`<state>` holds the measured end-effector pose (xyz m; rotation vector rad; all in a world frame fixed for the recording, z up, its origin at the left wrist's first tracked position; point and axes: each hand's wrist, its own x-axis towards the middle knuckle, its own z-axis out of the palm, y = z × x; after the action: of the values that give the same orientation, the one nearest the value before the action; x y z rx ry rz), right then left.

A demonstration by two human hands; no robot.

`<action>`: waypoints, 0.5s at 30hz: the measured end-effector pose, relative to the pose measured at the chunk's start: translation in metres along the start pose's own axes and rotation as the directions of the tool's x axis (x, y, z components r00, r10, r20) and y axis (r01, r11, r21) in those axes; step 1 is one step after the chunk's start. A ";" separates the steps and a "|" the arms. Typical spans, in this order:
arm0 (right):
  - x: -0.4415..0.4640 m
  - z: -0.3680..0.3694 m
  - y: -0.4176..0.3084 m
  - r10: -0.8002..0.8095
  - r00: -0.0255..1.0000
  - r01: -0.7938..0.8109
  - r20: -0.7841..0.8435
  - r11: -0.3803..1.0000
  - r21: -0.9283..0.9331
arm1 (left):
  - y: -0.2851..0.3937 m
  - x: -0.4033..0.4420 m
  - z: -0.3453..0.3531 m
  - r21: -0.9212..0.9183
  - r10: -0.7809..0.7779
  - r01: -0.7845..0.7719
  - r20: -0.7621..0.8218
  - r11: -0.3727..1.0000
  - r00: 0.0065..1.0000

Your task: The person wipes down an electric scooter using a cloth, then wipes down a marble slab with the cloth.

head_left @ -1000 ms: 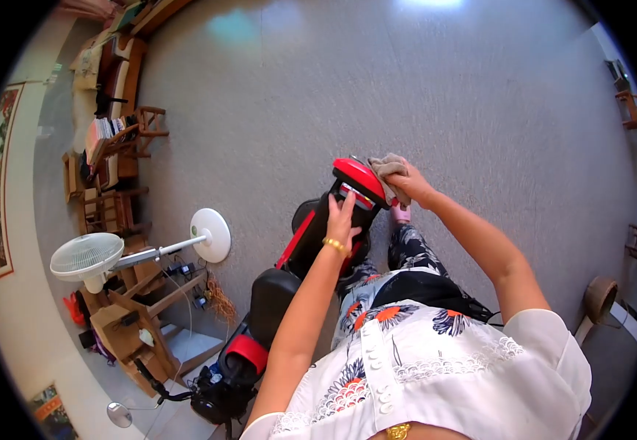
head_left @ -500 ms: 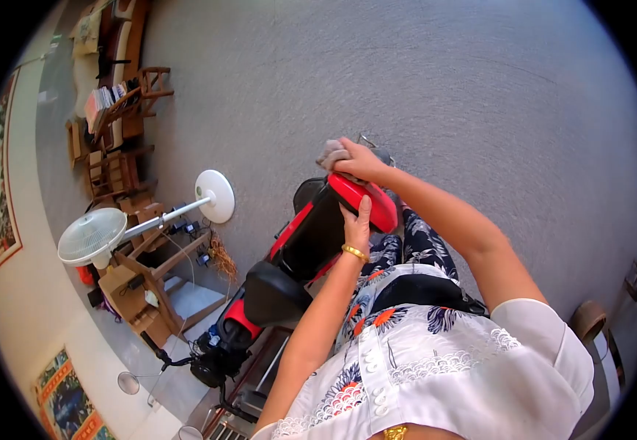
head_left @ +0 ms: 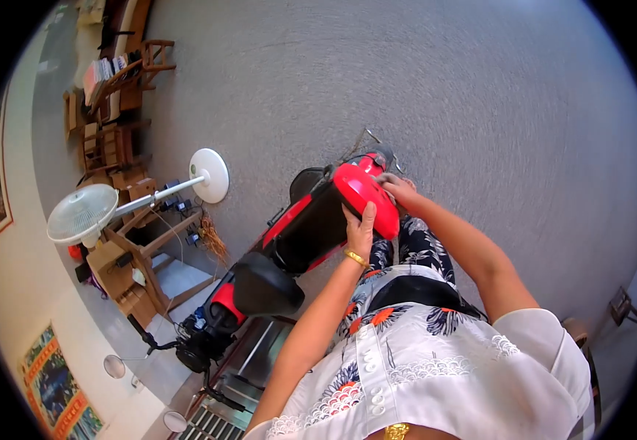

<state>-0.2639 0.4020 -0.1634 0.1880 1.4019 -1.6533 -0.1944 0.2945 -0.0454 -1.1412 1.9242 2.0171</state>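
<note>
A red and black electric scooter [head_left: 311,227] stands in front of me. At its rear end a rounded red shell [head_left: 366,196] is joined to a black padded part. My left hand [head_left: 360,229], with a gold bracelet at the wrist, holds the lower edge of the shell, thumb on the near side and fingers partly hidden. My right hand [head_left: 400,191] presses on the shell's right side, its fingers bent over a grey-brown cloth [head_left: 386,178] that is mostly hidden.
A white standing fan [head_left: 83,213] is at the left, its round base on the grey floor [head_left: 480,95]. Behind it are a wooden frame with cardboard boxes [head_left: 116,275] and cables. Wooden chairs [head_left: 158,64] and books [head_left: 105,72] stand farther up. A basket-like object is partly visible at right.
My right hand with the cloth crossed to the shell's far left, then came back to its right side. My left hand moved from the black part to the shell's lower edge. The view has shifted.
</note>
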 end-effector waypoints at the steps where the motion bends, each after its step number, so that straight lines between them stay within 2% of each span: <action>1: -0.020 -0.004 -0.021 0.063 0.998 -0.064 -0.005 0.997 -0.036 | 0.001 -0.001 0.003 -0.057 0.008 -0.008 0.005 0.998 1.000; 5: -0.051 -0.025 -0.046 0.159 0.980 -0.161 0.116 0.987 0.003 | 0.003 0.002 0.007 -0.046 0.052 -0.052 0.020 0.998 0.998; 7: -0.069 -0.020 -0.078 0.199 0.978 -0.205 0.056 0.967 0.149 | 0.000 0.004 0.006 -0.076 0.082 -0.080 0.023 0.994 0.996; 8: -0.076 -0.016 -0.098 0.199 0.978 -0.206 0.066 0.970 0.130 | 0.000 0.006 0.008 -0.096 0.103 -0.099 0.035 0.990 0.994; 10: -0.080 0.006 -0.127 0.040 0.999 -0.038 -0.014 0.991 0.129 | 0.000 0.009 0.012 -0.102 0.137 -0.135 0.013 0.986 0.991; 11: -0.073 0.017 -0.132 -0.096 0.995 0.097 -0.029 0.995 0.038 | 0.002 0.008 0.014 -0.119 0.050 -0.047 0.024 0.992 0.998; 12: -0.062 0.022 -0.134 -0.099 0.995 0.099 -0.007 0.995 0.026 | 0.004 0.008 0.015 -0.135 -0.036 0.040 0.035 0.990 0.999; 13: -0.048 0.029 -0.135 -0.202 0.978 0.195 -0.048 0.974 -0.113 | 0.008 0.008 0.015 -0.176 0.025 -0.015 0.059 0.984 0.998; 14: -0.033 0.042 -0.129 -0.312 0.947 0.285 -0.073 0.926 -0.249 | 0.009 0.003 0.003 -0.157 -0.093 0.118 0.159 0.981 0.983; 15: -0.019 0.045 -0.120 -0.416 0.898 0.302 -0.141 0.818 -0.489 | 0.000 0.004 -0.002 -0.153 -0.066 0.099 0.211 0.983 0.975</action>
<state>-0.3193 0.3648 -0.0528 -0.1710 2.0813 -1.5754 -0.1969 0.2913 -0.0476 -0.9826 1.6140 2.1838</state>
